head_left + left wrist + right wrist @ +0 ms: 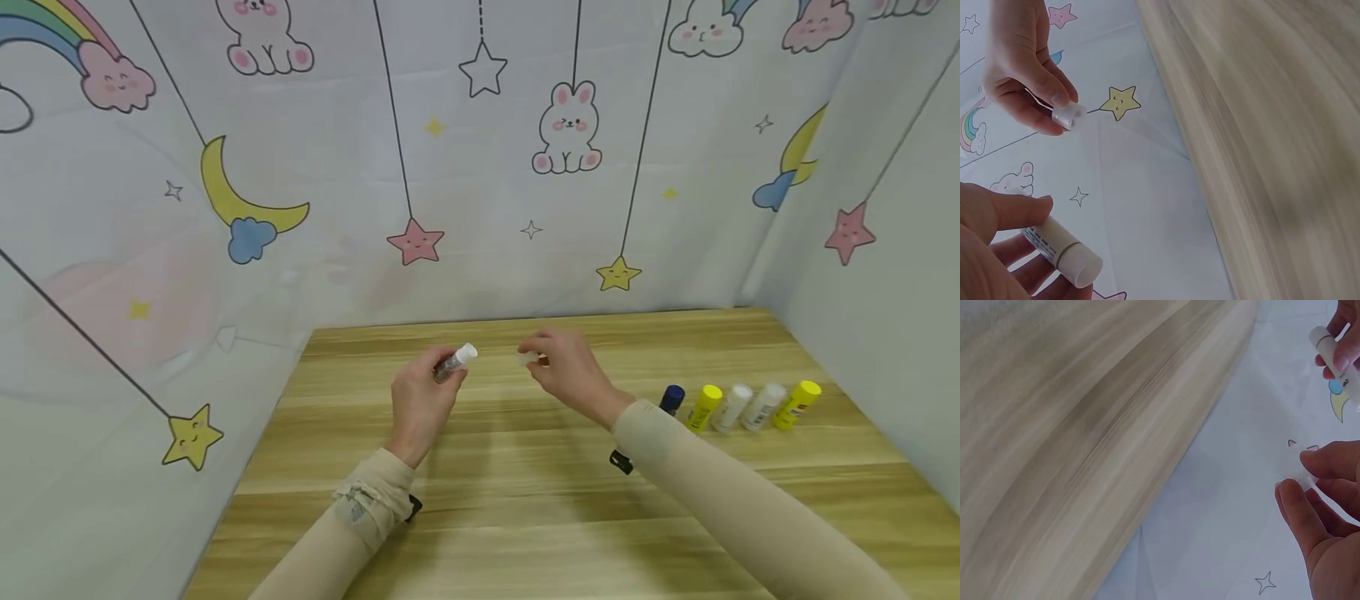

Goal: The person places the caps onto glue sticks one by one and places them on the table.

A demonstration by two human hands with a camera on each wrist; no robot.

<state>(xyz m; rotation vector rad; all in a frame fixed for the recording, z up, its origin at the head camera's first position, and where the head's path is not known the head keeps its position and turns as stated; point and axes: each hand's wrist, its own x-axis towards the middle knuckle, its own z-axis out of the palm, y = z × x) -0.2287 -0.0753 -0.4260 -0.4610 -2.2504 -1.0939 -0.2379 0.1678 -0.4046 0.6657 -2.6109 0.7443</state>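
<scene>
My left hand (423, 400) grips a white glue stick (1060, 247) with small dark print, tilted, its white end pointing up and to the right in the head view. Between the thumb and fingers of my right hand (566, 375) is a small white cap (1069, 117), apart from the glue stick. The cap's hollow end shows in the left wrist view; fingers partly cover it in the right wrist view. Both hands are above the far part of the wooden table (517, 533).
Right of my right forearm stand several glue sticks in a row: a dark blue-capped one (673, 397), a yellow one (705, 408), two white ones (732, 408) and another yellow one (797, 406). A patterned curtain (480, 183) hangs behind the table.
</scene>
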